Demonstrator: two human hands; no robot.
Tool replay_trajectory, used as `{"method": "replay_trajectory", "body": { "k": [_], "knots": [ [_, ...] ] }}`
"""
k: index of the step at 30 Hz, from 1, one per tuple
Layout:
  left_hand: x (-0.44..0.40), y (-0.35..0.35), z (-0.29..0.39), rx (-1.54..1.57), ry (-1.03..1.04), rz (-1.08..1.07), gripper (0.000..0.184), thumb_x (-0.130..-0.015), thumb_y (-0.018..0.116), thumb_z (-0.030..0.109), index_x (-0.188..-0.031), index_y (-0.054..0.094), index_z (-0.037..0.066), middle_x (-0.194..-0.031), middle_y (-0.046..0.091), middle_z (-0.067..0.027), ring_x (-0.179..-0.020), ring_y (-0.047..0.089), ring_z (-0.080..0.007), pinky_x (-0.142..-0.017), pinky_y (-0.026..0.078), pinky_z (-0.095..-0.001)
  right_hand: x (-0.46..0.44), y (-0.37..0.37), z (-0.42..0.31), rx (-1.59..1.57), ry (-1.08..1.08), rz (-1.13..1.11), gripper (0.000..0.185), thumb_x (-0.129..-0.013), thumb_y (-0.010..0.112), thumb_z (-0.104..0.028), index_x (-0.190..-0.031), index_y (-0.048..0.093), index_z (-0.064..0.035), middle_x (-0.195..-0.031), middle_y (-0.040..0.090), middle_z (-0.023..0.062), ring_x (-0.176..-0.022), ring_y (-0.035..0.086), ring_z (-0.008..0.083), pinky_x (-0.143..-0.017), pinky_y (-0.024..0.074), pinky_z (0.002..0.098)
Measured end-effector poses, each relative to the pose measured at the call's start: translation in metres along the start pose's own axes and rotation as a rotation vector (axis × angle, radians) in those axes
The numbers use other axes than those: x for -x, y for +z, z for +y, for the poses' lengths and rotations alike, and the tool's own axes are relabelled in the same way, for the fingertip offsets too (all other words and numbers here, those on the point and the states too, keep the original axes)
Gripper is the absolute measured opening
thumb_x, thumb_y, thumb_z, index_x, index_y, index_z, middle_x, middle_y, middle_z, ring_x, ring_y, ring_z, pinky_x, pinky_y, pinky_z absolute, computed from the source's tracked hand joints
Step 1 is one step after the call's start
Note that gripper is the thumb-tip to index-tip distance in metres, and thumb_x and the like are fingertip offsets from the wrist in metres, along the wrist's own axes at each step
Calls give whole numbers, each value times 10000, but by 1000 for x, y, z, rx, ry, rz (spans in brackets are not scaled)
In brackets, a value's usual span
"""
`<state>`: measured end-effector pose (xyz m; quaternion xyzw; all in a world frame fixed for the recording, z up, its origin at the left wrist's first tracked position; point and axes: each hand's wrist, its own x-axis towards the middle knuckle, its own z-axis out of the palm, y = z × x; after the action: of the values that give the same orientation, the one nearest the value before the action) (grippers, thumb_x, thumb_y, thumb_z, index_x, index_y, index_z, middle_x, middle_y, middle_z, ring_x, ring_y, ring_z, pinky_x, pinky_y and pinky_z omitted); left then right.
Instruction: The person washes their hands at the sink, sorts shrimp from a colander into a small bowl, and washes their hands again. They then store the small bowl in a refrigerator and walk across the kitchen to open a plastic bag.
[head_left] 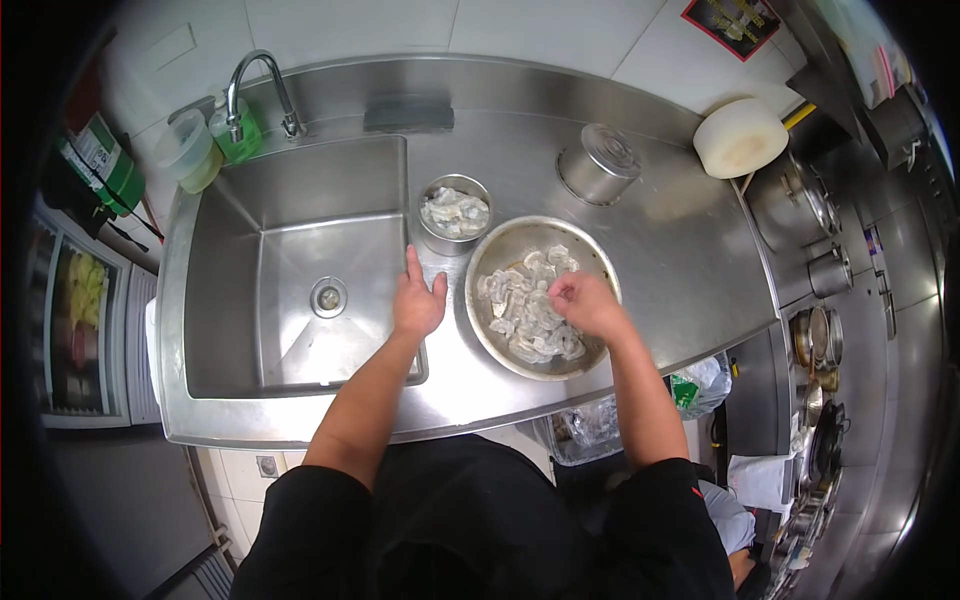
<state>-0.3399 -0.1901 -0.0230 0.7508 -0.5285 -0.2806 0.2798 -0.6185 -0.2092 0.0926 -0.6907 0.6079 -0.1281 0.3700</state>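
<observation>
A wide metal bowl [482, 338] holds a heap of pale grey raw pieces that look like peeled shrimp [530, 318]. Over the right part of this heap is my right hand [590, 305], its fingertips pinched together; whether anything is between them is hidden. My left hand [418, 303] is open, fingers stretched out, between the sink edge and the bowl, holding nothing. Just beyond its fingertips stands a small round metal container [447, 243] with more of the same pale pieces [455, 212] inside.
On the left is a deep sink [230, 350] with a curved faucet [262, 58]. A lidded metal pot [598, 165] stands farther back on the steel counter [690, 270]. Pots and pans line the right side. Part of another person [730, 520] shows at lower right.
</observation>
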Motion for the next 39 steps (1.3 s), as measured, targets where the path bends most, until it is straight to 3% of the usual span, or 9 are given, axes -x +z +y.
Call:
{"method": "replay_trajectory", "body": {
  "k": [5, 8, 10, 14, 20, 26, 32, 35, 39],
  "knots": [
    [0, -3, 1, 20, -16, -60, 799, -969, 478, 416, -1537, 2, 117, -1305, 444, -318, -1142, 524, -470, -986, 431, -475, -1, 4, -8, 261, -165, 42, 274, -821, 667, -152, -1082, 681, -69, -1052, 644, 226, -1010, 605, 396, -912, 473, 441],
    [1, -7, 4, 94, -40, -98, 825, -954, 530, 378, -1538, 8, 117, -1341, 423, -322, -1200, 484, -459, -1027, 397, -461, 6, 0, -12, 357, -76, 161, 266, -835, 653, -164, -1088, 681, -85, -1074, 637, 210, -1021, 602, 389, -925, 468, 448],
    [-2, -3, -12, 76, 33, 4, 858, -928, 582, 323, -1536, 16, 107, -1396, 365, -318, -1257, 433, -460, -1045, 390, -456, 6, -1, -9, 357, -70, 191, 270, -835, 656, -181, -1088, 681, -89, -1087, 632, 207, -1037, 596, 386, -925, 469, 447],
    [12, -29, 8, 184, 321, 183, 899, -881, 656, 230, -1537, 51, 119, -1466, 286, -302, -1337, 340, -464, -1077, 368, -453, 2, 10, -6, 366, -179, 141, 281, -827, 660, -188, -1093, 670, -96, -1086, 633, 197, -1064, 593, 367, -913, 475, 448],
    [-8, -46, 38, 16, 435, 19, 637, -867, 672, 188, -1439, 391, 198, -1445, 312, -309, -1234, 469, -463, -1011, 435, -464, -20, 49, -29, 660, -74, 9, 375, -809, 679, -241, -1140, 624, -73, -1120, 619, 176, -1089, 597, 326, -929, 459, 462],
    [-26, -50, 46, -61, 406, 40, 403, -851, 708, 240, -1198, 530, 137, -1437, 330, -305, -1133, 547, -460, -942, 475, -463, -16, 60, -37, 553, 31, 188, 385, -822, 652, -278, -1136, 595, -64, -1169, 588, 183, -1122, 580, 337, -960, 427, 498],
    [-34, -44, 52, -52, 321, 34, 394, -852, 711, 323, -1149, 536, 132, -1426, 335, -325, -1132, 543, -473, -939, 468, -478, -22, 54, -48, 521, 46, 47, 328, -864, 614, -261, -1125, 610, -63, -1168, 612, 183, -1058, 613, 349, -946, 439, 513],
    [-31, -48, 51, -40, 322, 14, 379, -868, 688, 348, -1138, 533, 131, -1442, 316, -327, -1151, 527, -489, -952, 458, -486, -22, 35, -19, 140, -55, 144, 312, -861, 612, -204, -1142, 614, -68, -1114, 642, 169, -980, 649, 331, -867, 497, 492],
    [-32, -46, 50, -32, 296, 9, 349, -891, 659, 347, -1130, 526, 130, -1460, 289, -334, -1193, 496, -495, -974, 445, -485, -12, 0, -2, -290, 37, 192, 253, -920, 570, -147, -1132, 593, -10, -1006, 662, 122, -933, 668, 259, -760, 542, 376]
  ]
}}
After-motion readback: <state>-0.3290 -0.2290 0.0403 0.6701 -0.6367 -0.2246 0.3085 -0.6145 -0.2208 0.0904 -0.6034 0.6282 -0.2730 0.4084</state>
